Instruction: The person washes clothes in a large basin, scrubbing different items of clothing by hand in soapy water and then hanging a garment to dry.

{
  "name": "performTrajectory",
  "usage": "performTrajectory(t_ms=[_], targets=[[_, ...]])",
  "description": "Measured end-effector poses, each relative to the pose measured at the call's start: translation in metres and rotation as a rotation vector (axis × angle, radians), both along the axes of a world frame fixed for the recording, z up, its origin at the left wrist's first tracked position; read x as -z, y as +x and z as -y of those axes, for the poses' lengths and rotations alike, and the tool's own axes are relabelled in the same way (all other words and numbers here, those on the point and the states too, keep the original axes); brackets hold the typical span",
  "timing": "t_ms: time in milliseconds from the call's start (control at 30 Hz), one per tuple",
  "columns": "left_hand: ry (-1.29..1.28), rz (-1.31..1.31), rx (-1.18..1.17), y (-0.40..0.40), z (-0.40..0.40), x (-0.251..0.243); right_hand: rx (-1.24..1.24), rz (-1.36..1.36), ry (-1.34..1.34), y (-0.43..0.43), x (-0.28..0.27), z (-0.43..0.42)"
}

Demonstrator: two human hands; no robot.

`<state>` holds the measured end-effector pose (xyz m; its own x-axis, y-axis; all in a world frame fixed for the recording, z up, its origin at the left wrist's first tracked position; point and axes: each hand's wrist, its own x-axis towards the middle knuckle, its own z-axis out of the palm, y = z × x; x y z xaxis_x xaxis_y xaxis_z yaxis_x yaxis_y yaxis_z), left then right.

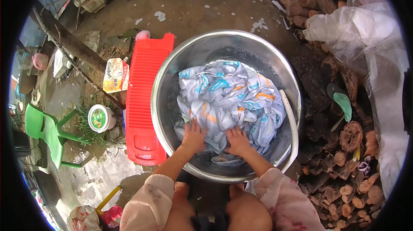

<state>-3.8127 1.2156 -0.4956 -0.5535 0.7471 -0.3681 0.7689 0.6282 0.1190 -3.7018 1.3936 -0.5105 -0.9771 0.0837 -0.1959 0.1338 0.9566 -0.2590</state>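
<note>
A wet bundle of pale grey cloth (222, 95) with turquoise and orange patterns fills much of a large round steel basin (167, 60). Water (238, 55) shows around the cloth. My left hand (194, 137) lies palm down on the near left part of the bundle, fingers apart. To its right, my right hand (238, 141) presses on the near edge, its fingers spread on the fabric. Neither hand visibly grips a fold. A white hose (292, 131) hangs over the basin's right rim, its upper end inside the basin.
Against the basin's left side lies a red plastic washboard (145, 95). Beyond it are a printed refill pouch (116, 75), a lidded white tub (101, 118) and a green plastic chair (51, 134). Stacked firewood (353, 137) and plastic sheeting (384, 53) border the right. The ground (193, 8) is wet.
</note>
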Motion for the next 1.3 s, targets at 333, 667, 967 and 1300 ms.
performTrajectory(t_ms=[333, 667, 967, 1300], targets=[[0.606, 0.745, -0.604, 0.001, 0.023, -0.044, 0.031, 0.452, -0.472, 0.0, -0.045, -0.025], [1.06, -0.154, -0.674, -0.099, 0.009, -0.109, 0.192, -0.373, -0.809, -0.102, -0.116, -0.042], [0.164, -0.019, -0.137, -0.001, 0.021, -0.012, -0.19, -0.059, -0.411, 0.004, -0.028, 0.008], [0.151, 0.434, -0.305, -0.003, 0.03, -0.032, -0.041, 0.488, -0.063, -0.009, -0.012, -0.015]])
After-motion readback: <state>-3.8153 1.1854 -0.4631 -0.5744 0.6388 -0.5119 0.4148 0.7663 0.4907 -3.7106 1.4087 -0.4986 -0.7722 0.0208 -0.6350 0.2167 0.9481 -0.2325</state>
